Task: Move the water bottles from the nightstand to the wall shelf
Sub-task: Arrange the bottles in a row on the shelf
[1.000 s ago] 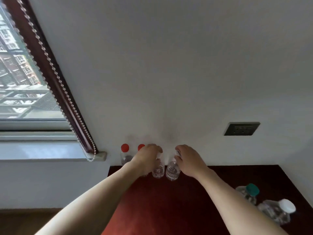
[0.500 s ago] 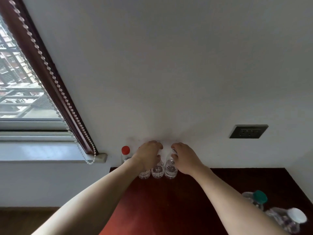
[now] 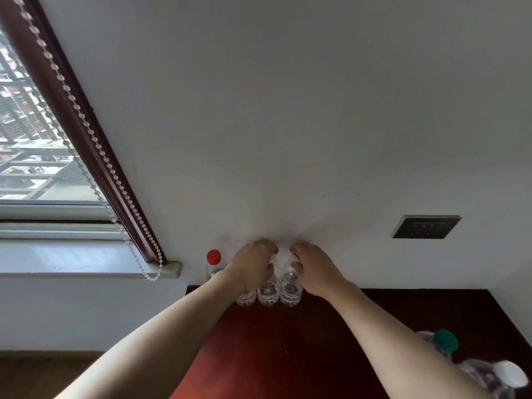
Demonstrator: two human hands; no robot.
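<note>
Two hands on upright water bottles in a row against the white wall [image 3: 288,110].

The left hand [image 3: 253,264] curls over the top of the middle bottle [image 3: 268,295], and the right hand [image 3: 315,270] curls round the right-end bottle [image 3: 290,293]. Both bottles stand with the long axis vertical and necks up, at 12 o'clock on the dark red wooden top [image 3: 288,347]. A third clear bottle [image 3: 246,299] and a red-capped bottle [image 3: 213,259] stand at their 9 o'clock. A green-capped bottle [image 3: 445,342] and a white-capped bottle [image 3: 511,375] sit at 4 o'clock.
</note>
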